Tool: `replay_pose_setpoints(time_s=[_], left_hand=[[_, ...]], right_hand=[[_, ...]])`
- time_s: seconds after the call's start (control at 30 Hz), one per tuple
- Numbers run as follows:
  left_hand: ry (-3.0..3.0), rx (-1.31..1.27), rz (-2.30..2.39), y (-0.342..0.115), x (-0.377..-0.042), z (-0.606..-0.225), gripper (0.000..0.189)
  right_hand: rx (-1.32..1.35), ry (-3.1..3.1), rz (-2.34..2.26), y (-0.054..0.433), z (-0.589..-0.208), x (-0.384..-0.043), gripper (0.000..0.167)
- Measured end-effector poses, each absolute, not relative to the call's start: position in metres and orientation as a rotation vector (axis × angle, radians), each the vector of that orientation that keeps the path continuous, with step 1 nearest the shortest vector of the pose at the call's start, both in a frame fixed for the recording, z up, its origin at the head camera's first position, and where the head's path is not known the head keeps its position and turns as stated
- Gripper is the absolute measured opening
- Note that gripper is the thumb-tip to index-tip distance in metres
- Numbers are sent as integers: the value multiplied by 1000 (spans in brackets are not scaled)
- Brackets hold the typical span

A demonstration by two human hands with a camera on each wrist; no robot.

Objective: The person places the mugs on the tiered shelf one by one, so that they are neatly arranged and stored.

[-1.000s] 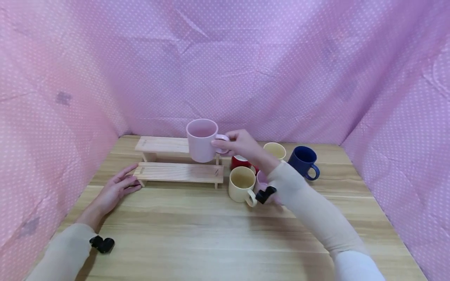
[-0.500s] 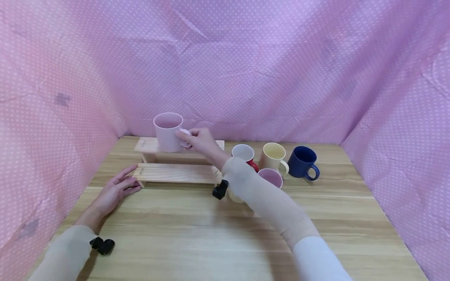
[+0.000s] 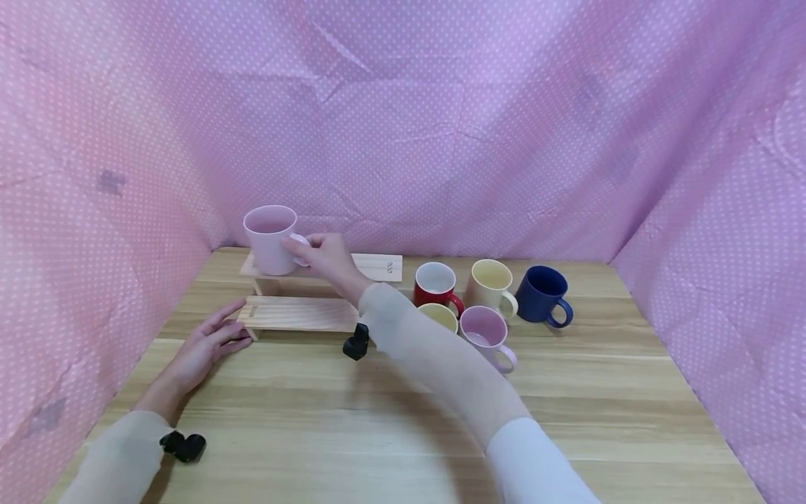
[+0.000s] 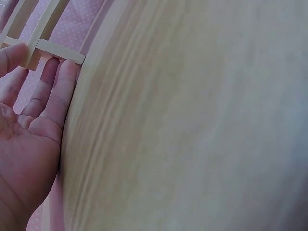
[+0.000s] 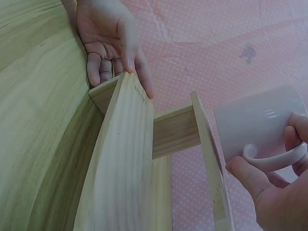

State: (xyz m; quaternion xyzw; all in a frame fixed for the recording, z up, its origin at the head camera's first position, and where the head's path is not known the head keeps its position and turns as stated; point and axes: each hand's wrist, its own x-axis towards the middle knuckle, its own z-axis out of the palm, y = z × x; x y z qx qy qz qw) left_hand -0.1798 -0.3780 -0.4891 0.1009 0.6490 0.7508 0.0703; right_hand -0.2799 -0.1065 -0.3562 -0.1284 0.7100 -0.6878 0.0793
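My right hand (image 3: 329, 260) pinches the handle of a pale pink mug (image 3: 267, 246). The mug is upright at the left end of the wooden rack's upper board (image 3: 378, 267). Its base stands right by the board's surface in the right wrist view, where thumb and fingers close on the mug handle (image 5: 276, 162). At the rack's front left end, my left hand (image 3: 198, 350) touches the lower board (image 3: 308, 313) and its leg with mostly straight fingers (image 4: 61, 91). My right forearm covers the right end of the lower board.
Right of the rack stand a red mug (image 3: 433, 294) with white inside, a cream mug (image 3: 488, 290), a navy mug (image 3: 540, 297) and a second pink mug (image 3: 481, 343). Another cream mug (image 3: 441, 315) is partly behind my forearm. Pink dotted cloth (image 3: 403, 140) surrounds the wooden table (image 3: 598, 420).
My right hand has carried the pink mug leftward, from over the rack's right part to the upper board's left end, and slightly lower lately. The left hand has stayed at the rack.
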Motion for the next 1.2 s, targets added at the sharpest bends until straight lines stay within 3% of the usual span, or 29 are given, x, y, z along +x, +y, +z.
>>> replay_pose_setpoints(time_s=[0.47, 0.67, 1.2], left_hand=[[1912, 352, 2282, -383, -179, -487, 55], [1915, 384, 2273, -380, -185, -491, 55], [1960, 343, 2248, -380, -179, -489, 56]], right_hand=[[-441, 2423, -1881, -127, -362, -277, 34], [-406, 2591, -1759, -127, -366, -277, 43], [-425, 2630, -1662, -128, -368, -271, 39]])
